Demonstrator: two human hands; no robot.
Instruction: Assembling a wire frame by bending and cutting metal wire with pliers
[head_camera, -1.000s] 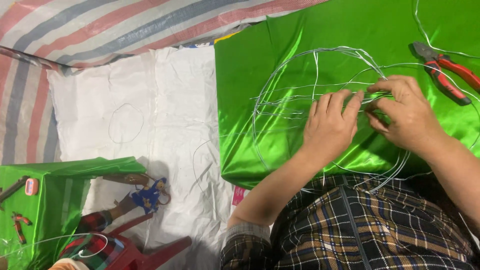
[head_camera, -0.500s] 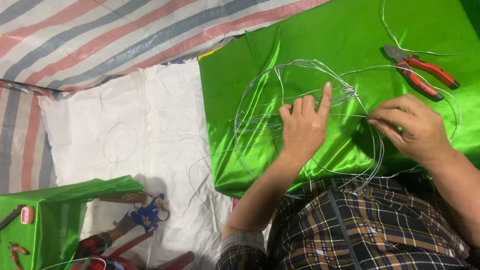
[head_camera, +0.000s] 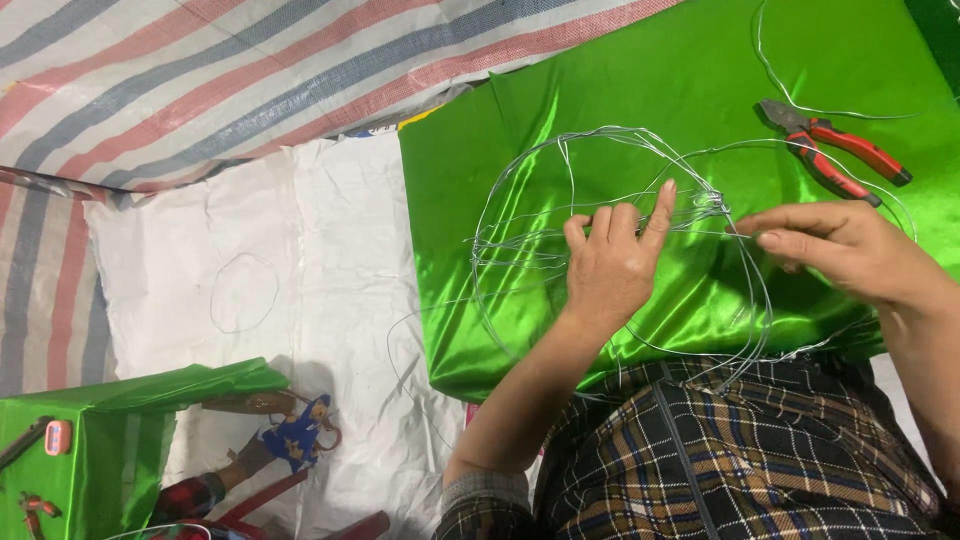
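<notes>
**Q:** What is the central object, and where does it lie?

**A:** A tangle of thin wire loops (head_camera: 600, 215), bent into rough rings, resting on a sheet of shiny green fabric (head_camera: 520, 130) just in front of the person's lap.

**Q:** How do the hands engage it?

**A:** The left hand (head_camera: 610, 262) presses down on the bundle where several strands cross, index finger raised, the other fingers curled over the wire. The right hand (head_camera: 835, 250) pinches a single strand between thumb and fingertips, drawn taut to the right of the crossing.

**Q:** How far along does the work appear?

**A:** As a judgement: partway. Several rings are formed and gathered at one knot of twisted wire, yet loose ends trail over the fabric edge and toward the plaid trousers (head_camera: 740, 460), so the frame looks unfinished and uncovered.

**Q:** What surrounds it?

**A:** Red-handled pliers (head_camera: 835, 150) lie near the right hand, apart from it. A small wire ring (head_camera: 243, 292) sits on the white sheet (head_camera: 200, 230); a striped tarpaulin (head_camera: 200, 80) lies beyond. A green-covered box (head_camera: 90, 440) stands at lower left.
</notes>
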